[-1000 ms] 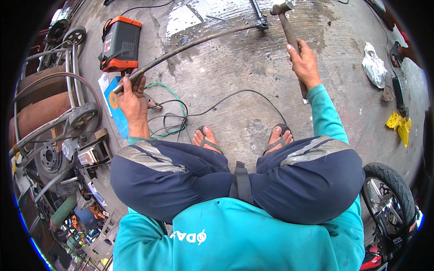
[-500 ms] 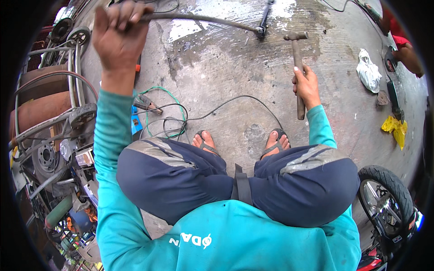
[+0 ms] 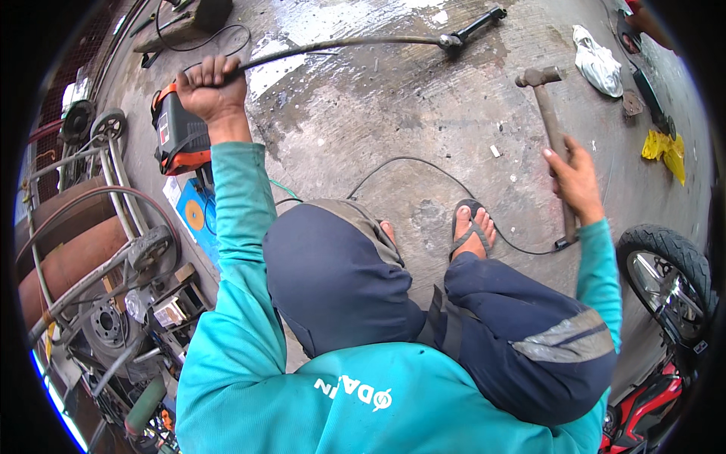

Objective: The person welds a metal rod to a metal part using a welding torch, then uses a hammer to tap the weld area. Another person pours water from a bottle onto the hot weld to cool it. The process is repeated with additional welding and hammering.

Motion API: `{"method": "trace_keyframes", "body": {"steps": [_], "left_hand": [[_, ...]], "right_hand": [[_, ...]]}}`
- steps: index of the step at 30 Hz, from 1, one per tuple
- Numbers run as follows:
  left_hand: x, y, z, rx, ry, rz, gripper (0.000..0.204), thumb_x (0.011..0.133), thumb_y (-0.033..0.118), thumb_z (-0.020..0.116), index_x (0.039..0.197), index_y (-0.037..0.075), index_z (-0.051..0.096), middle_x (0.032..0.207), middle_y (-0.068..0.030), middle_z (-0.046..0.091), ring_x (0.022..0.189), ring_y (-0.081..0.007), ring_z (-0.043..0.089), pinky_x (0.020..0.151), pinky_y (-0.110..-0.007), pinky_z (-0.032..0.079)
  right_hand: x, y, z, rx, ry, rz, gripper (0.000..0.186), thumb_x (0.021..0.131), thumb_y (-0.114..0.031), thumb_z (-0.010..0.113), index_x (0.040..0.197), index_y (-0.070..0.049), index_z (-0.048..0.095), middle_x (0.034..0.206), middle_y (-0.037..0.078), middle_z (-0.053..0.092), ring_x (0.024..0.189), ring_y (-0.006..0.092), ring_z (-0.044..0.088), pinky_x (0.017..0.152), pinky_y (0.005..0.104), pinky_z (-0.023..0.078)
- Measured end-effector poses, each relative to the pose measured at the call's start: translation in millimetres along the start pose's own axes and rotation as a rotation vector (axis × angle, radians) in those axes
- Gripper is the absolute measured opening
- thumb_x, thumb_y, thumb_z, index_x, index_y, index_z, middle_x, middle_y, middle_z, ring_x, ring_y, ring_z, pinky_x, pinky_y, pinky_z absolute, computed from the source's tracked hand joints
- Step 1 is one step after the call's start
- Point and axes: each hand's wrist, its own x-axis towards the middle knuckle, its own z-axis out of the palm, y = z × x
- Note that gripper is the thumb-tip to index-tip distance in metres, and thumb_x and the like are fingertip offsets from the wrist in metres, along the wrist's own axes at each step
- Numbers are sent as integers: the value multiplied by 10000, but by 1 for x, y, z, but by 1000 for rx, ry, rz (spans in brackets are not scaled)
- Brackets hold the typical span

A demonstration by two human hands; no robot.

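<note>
My left hand (image 3: 213, 89) is closed around one end of a long, slightly curved metal rod (image 3: 340, 42), raised over the floor at the upper left. The rod's far end carries a knobby joint (image 3: 451, 43), from which a short dark cylindrical piece (image 3: 484, 25) sticks out at an angle. Whether that end rests on the concrete I cannot tell. On the right, my right hand (image 3: 576, 180) grips the wooden handle of a hammer (image 3: 550, 117). Its steel head points away from me, apart from the rod.
An orange-and-black box-shaped machine (image 3: 181, 135) stands beside my left forearm. A trolley (image 3: 113, 170) with large rusty cylinders is at left. A black cable (image 3: 414, 159) crosses the floor. White plastic (image 3: 605, 60), yellow plastic (image 3: 665, 155) and a motorcycle wheel (image 3: 669, 280) lie right; another person shows top right.
The view has shifted, and my knees now angle to the right. The rod's jointed end and the hammer sit farther right in view. Both hands keep their holds.
</note>
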Motion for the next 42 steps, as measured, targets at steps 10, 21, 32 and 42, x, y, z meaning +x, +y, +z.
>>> {"method": "trace_keyframes", "body": {"steps": [10, 21, 32, 42], "left_hand": [[4, -36, -73, 30, 1038, 67, 607, 1010, 653, 472, 628, 191, 378, 516, 43, 334, 482, -137, 424, 530, -320, 373], [-17, -47, -78, 3, 785, 104, 682, 1037, 706, 270, 596, 190, 340, 489, 27, 338, 434, -156, 348, 461, -331, 312], [-28, -47, -66, -9, 793, 96, 682, 1026, 711, 313, 583, 194, 336, 505, 34, 320, 439, -153, 335, 468, -326, 297], [-51, -55, -89, -188, 98, 77, 637, 925, 676, 547, 533, 203, 379, 520, 56, 324, 461, -114, 331, 494, -287, 271]], "right_hand": [[23, -55, -38, -545, -46, -392, 502, 949, -320, 712, 1276, 36, 574, 724, 17, 544, 552, 99, 512, 472, 289, 404], [73, -47, 108, -301, 156, -271, 451, 945, -366, 676, 1187, 11, 631, 947, 243, 712, 878, 410, 699, 794, 478, 528], [86, -21, 156, -312, 215, -241, 421, 979, -351, 611, 1206, 3, 610, 1017, 313, 701, 1010, 501, 665, 878, 564, 504], [81, -19, 156, -334, 290, -266, 400, 984, -341, 606, 1191, 1, 625, 991, 304, 706, 980, 500, 672, 862, 546, 513]]}}
